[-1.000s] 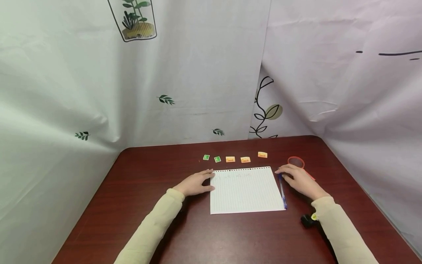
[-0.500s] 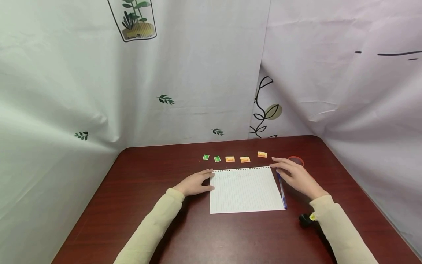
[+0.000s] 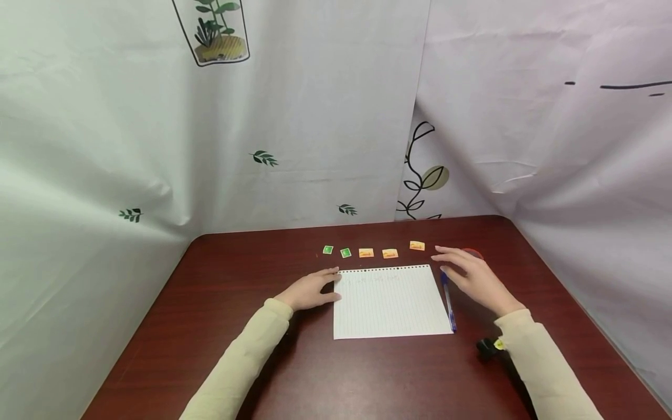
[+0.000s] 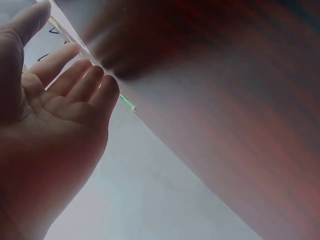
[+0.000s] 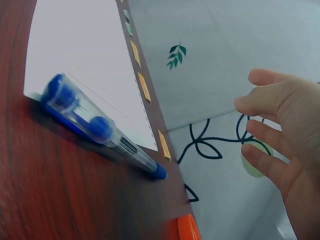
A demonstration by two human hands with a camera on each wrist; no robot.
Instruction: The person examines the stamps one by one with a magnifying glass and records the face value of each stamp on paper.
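Note:
A lined sheet of paper point(image 3: 391, 309) with a punched top edge lies on the table, faint writing near its top. My left hand point(image 3: 311, 290) rests at the sheet's left edge, fingers extended; in the left wrist view the same hand point(image 4: 60, 115) holds nothing. A clear ballpoint pen with blue ends point(image 3: 448, 306) lies along the sheet's right edge and looms large in the right wrist view. Over the table near the pen's far end is my right hand point(image 3: 475, 280), fingers loosely spread and nothing in them. Beyond it, mostly hidden, shows a red ring-shaped thing point(image 3: 474, 252).
Behind the sheet, two small green cards point(image 3: 345, 252) and three orange ones point(image 3: 390, 254) lie in a row. The brown table point(image 3: 220, 274) ends at a printed white curtain point(image 3: 315, 116). A black wrist camera point(image 3: 487, 349) sits under the right sleeve.
My right hand has lifted and shifted slightly away from me and left, off the pen's far end, covering more of the red ring. The left hand has stayed put.

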